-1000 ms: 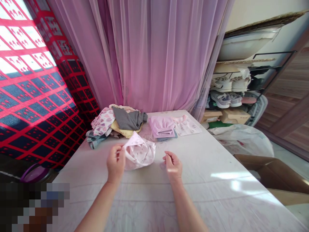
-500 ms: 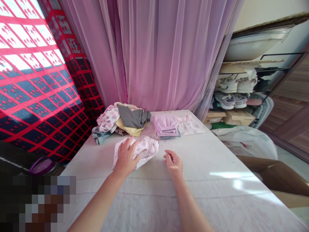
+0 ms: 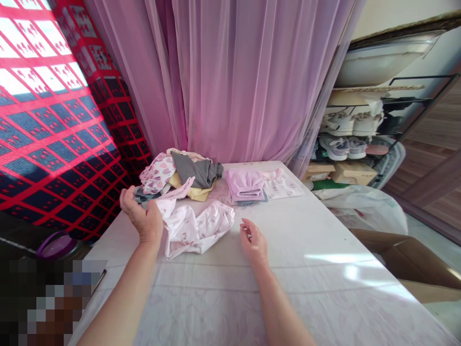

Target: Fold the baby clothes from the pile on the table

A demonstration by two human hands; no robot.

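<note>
White child's pants [image 3: 200, 228] with a small print and a gathered waistband lie partly unfolded on the covered surface [image 3: 216, 307]. My left hand [image 3: 142, 218] is at their left end, fingers curled and thumb against the cloth; its fingertips are partly hidden. A pink strip of cloth [image 3: 180, 190] sticks up behind, apparently part of the pants. My right hand [image 3: 254, 242] rests just right of the waistband, fingers loosely bent and apart, holding nothing.
A heap of clothes with dark grey cloth [image 3: 198, 170] lies at the back left. Beside it are a folded lilac garment [image 3: 245, 185] and a flat printed top [image 3: 284, 187]. A shoe rack [image 3: 360, 101] and cardboard box [image 3: 410, 259] stand off the right edge.
My left hand has moved left and turned, and the pants have spread open leftward with a pink part now showing. My right hand has opened slightly. The view has shifted a little.
</note>
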